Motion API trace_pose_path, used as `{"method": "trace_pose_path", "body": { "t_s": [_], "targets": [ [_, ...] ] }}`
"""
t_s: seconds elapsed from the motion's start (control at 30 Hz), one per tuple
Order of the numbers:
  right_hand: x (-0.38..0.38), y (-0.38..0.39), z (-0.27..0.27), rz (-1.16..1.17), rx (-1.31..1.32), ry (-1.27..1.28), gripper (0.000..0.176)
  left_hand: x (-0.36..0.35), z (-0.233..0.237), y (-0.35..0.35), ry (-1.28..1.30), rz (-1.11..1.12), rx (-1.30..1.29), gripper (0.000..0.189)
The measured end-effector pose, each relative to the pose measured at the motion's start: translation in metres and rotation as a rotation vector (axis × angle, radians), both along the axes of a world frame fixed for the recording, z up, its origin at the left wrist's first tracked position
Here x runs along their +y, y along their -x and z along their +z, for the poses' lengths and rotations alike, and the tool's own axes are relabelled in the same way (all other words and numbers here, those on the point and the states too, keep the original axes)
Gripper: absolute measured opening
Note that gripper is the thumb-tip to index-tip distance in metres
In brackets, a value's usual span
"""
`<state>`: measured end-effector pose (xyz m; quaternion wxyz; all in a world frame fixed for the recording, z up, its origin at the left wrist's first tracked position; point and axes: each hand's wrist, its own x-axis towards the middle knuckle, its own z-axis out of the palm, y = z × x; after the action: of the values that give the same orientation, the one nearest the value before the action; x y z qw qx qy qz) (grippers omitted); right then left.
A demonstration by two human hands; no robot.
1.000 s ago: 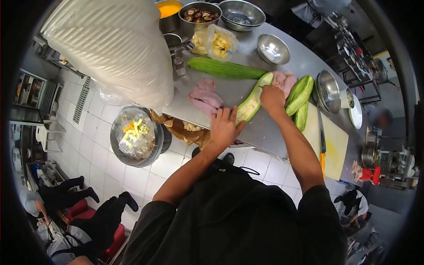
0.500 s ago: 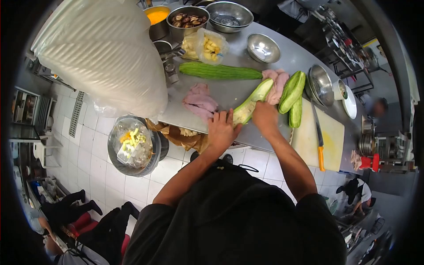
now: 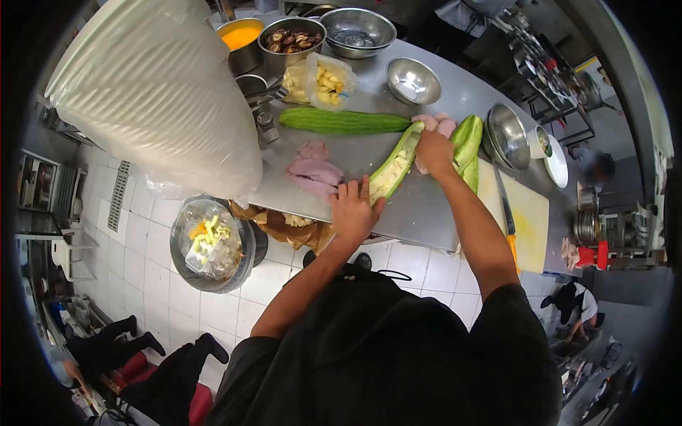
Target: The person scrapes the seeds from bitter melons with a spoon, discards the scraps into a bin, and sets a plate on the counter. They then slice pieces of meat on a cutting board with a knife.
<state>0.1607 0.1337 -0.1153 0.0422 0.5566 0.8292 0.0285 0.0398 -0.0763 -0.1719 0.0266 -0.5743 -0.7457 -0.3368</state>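
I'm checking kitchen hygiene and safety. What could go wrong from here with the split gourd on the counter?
The gourd half, under the left hand and right hand, lies close beside raw meat on the bare counter; juices could spread to it. The knife lies on the cutting board close to the right forearm, so an elbow swing might knock it off.

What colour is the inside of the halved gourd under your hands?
Pale creamy white inside the halved gourd, green skin outside; head view.

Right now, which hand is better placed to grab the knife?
Right: the right hand is at the halved gourd's far end, nearer the knife on the cutting board; the left hand pins its near end.
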Motion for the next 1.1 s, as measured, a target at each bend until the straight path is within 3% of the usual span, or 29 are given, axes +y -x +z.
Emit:
{"method": "trace_pose_path", "body": {
  "t_s": [0.1,0.5,0.6,0.83,0.87,0.9,1.03,1.1],
  "targets": [
    [-0.032,0.008,-0.006,0.222,-0.03,0.014,0.021,-0.004,-0.003,-0.002,0.016,0.019,-0.002,0.059],
    [-0.122,0.013,0.009,0.109,0.123,0.067,0.016,0.0,-0.007,-0.005,0.014,0.023,0.015,0.062],
    [-0.11,-0.001,-0.011,0.096,0.208,-0.018,0.017,-0.001,-0.004,-0.006,0.023,0.026,0.017,0.061],
    [-0.011,-0.006,0.002,0.015,0.159,-0.018,0.021,-0.003,0.001,-0.007,0.037,0.044,-0.003,0.059],
    [-0.009,-0.005,0.001,-0.005,0.166,-0.009,0.021,-0.004,0.001,-0.007,0.04,0.048,-0.015,0.059],
    [-0.011,-0.001,0.008,-0.001,0.024,0.159,0.023,-0.005,0.001,-0.007,0.053,0.05,-0.014,0.059],
    [-0.054,0.011,0.007,0.178,-0.061,0.131,0.025,-0.004,-0.002,-0.009,0.083,0.089,-0.014,0.06],
    [-0.076,0.012,0.015,0.133,-0.018,0.174,0.024,0.002,-0.001,-0.009,0.07,0.091,-0.015,0.061]
  ]
}}
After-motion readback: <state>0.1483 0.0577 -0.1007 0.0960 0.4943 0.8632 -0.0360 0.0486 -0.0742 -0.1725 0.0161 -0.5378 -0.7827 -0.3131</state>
